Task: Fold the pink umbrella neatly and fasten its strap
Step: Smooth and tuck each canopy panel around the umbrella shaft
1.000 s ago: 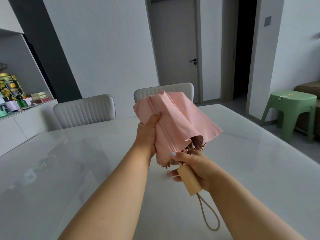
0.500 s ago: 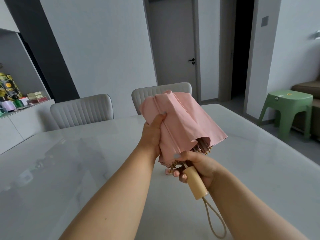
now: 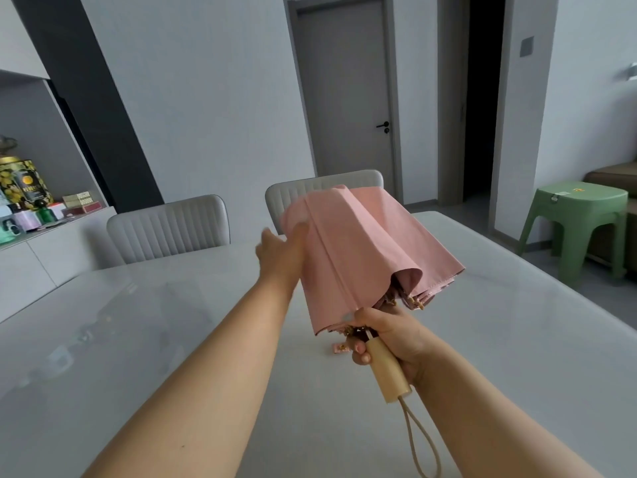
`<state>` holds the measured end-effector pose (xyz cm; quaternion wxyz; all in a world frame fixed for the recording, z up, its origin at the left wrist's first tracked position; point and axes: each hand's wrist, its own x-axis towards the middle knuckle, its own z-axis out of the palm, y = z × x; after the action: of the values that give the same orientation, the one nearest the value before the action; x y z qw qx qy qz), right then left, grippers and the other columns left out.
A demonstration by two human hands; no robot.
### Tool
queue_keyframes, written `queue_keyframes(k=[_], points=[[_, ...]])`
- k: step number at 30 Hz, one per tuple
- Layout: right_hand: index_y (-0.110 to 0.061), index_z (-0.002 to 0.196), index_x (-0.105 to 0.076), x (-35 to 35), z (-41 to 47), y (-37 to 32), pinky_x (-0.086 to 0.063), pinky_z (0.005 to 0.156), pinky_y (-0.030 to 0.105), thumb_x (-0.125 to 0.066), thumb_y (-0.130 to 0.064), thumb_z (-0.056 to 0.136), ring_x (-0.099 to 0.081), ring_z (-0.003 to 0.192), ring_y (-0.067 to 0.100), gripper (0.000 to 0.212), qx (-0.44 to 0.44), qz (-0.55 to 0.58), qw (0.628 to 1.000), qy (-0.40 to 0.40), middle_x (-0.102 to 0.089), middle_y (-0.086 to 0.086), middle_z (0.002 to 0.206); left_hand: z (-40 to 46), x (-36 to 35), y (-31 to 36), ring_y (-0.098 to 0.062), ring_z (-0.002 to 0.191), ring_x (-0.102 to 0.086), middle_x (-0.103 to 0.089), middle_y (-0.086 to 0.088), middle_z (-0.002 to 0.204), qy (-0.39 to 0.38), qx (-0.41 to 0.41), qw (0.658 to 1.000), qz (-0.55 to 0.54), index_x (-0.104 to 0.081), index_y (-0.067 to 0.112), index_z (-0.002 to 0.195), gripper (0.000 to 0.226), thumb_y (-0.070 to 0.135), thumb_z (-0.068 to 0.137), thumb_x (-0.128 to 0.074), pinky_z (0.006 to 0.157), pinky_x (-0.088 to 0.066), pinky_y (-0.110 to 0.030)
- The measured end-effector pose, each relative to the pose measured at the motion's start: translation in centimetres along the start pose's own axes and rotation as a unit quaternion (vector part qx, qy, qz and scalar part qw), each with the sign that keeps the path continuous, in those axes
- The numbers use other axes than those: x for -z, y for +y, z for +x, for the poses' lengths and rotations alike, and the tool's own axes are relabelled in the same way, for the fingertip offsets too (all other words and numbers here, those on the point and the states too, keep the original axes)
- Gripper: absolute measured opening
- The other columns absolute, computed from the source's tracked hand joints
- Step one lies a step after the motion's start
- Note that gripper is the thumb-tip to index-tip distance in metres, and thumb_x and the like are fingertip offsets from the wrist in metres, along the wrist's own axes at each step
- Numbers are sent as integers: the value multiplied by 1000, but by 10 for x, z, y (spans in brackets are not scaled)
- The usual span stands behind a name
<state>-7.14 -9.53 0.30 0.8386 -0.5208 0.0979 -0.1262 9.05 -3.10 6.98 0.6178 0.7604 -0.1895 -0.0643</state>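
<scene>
The left hand point(image 3: 282, 251) has let go of the pink umbrella point(image 3: 358, 250): half a second ago its fingers and thumb were closed on the folds, and now they are stretched out and motion-blurred, lying flat against the left side of the canopy near its top. The right hand point(image 3: 389, 336) keeps its curled grip on the pale wooden handle point(image 3: 387, 369), thumb up against the canopy's lower hem. The umbrella is held in the air above the glossy white table point(image 3: 517, 357), collapsed but loose, its pleats flaring wider than before. A small pink strap tab point(image 3: 339, 348) with a gold snap hangs unfastened below the hem, and a beige wrist cord point(image 3: 418, 443) loops down from the handle's end. On the sideboard at left stands a black-and-yellow patterned tin point(image 3: 24, 182); its lettering is too blurred to read. A green plastic stool point(image 3: 575, 219) carries a small sticker, also unreadable.
</scene>
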Motion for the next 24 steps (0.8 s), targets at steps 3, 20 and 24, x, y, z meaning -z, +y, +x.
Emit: queue_keyframes(k=[3, 20, 24], points=[[6, 103, -54, 4, 0, -3, -40, 40, 25, -49, 8, 88, -46, 42, 18, 16, 10, -6, 1000, 4, -57, 22, 82, 12, 11, 38, -33, 137, -38, -42, -18, 146, 81, -156, 975, 135, -48, 1, 137, 63, 49, 97, -45, 110, -33, -41], [2, 79, -61, -2, 2, 2, -40, 40, 24, -61, -5, 66, -45, 42, 18, 15, -27, -48, 998, -41, -58, 20, 72, 31, 18, 107, -17, 54, -63, -69, -5, 63, -205, 6, 978, 43, -71, 11, 58, 54, 50, 91, -55, 64, -48, -25], [2, 82, -56, 2, 3, 2, -39, 39, 23, -58, 0, 70, -44, 41, 19, 12, -23, -2, 999, -45, -63, 21, 74, 29, 22, 108, -20, 52, -55, -59, -8, 56, -222, 0, 974, -54, -65, 8, 52, 55, 44, 92, -54, 61, -44, -26]])
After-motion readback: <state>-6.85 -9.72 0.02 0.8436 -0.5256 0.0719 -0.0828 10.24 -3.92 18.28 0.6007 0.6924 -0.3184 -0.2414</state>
